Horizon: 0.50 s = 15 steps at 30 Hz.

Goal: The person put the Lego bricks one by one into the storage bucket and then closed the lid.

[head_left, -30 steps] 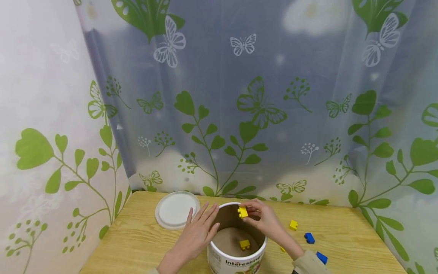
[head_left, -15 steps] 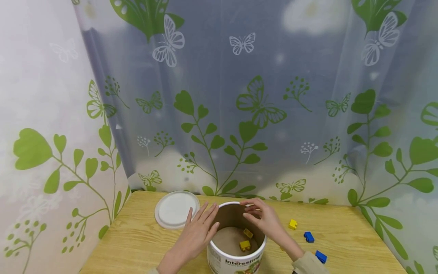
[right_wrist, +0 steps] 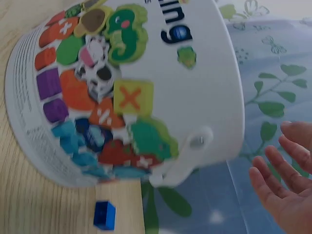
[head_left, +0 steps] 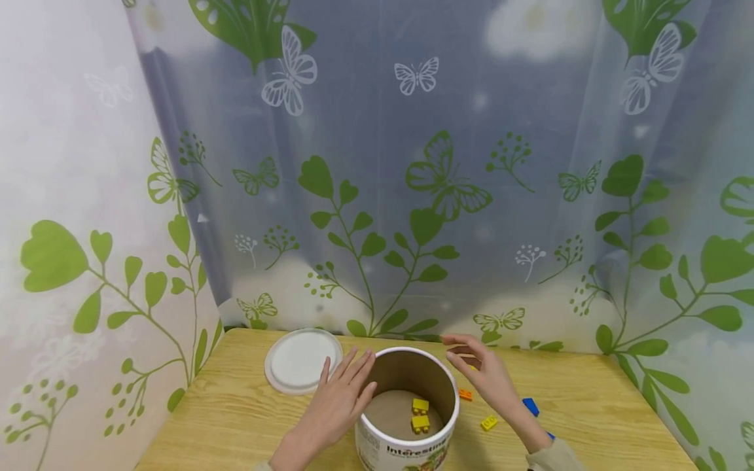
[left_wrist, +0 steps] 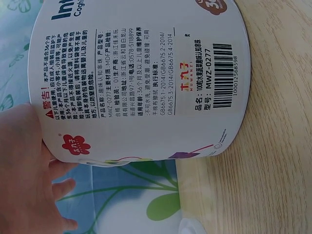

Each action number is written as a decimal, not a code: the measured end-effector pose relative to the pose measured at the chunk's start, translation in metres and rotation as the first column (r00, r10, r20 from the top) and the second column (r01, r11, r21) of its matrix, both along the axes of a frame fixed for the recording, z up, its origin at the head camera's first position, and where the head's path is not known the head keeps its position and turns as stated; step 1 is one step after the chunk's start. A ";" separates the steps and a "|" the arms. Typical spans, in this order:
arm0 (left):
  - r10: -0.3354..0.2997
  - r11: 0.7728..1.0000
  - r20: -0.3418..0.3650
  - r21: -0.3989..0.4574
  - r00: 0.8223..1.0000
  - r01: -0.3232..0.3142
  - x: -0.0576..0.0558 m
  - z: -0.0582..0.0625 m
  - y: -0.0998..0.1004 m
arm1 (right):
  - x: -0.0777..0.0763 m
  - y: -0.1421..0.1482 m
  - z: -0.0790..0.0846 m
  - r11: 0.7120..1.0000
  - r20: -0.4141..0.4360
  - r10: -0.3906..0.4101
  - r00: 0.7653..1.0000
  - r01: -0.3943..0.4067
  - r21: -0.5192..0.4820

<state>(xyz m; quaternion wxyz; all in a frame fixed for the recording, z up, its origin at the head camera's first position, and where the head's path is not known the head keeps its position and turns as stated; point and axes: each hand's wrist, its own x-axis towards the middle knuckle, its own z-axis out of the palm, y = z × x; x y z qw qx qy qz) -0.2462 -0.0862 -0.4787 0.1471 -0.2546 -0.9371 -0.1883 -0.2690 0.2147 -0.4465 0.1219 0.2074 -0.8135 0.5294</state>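
A round white bucket (head_left: 406, 453) with printed sides stands at the table's front middle. Two yellow toy building blocks (head_left: 420, 406) lie on its brown floor. My left hand (head_left: 336, 402) rests against the bucket's left rim, fingers spread and fairly straight; the left wrist view shows it beside the bucket's label (left_wrist: 161, 83). Just right of the rim, in the air, is my right hand (head_left: 485, 374), its fingers loosely bent around nothing. Beneath and around it on the table are an orange block (head_left: 466, 395), a yellow block (head_left: 489, 423) and a blue block (head_left: 531, 406).
A white round lid (head_left: 303, 361) lies on the wooden table (head_left: 206, 405) behind my left hand. My right forearm partly hides another blue block (head_left: 550, 436), and a bit of yellow shows behind the right hand. A patterned curtain (head_left: 377, 196) hangs along the back.
My right hand has let go of a yellow block, which dropped into the bucket beside the other one. It has then moved right, out past the rim. The left hand has stayed put.
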 end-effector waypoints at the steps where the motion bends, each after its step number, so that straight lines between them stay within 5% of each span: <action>1: 0.000 1.000 0.000 0.002 1.000 0.000 0.000 0.000 0.000 | 0.001 0.004 -0.001 1.000 0.011 -0.011 1.000 0.011 -0.003; 15: -0.005 1.000 0.015 0.017 1.000 0.005 0.001 0.001 0.000 | 0.016 0.071 -0.026 0.963 0.120 -0.263 0.957 0.253 0.088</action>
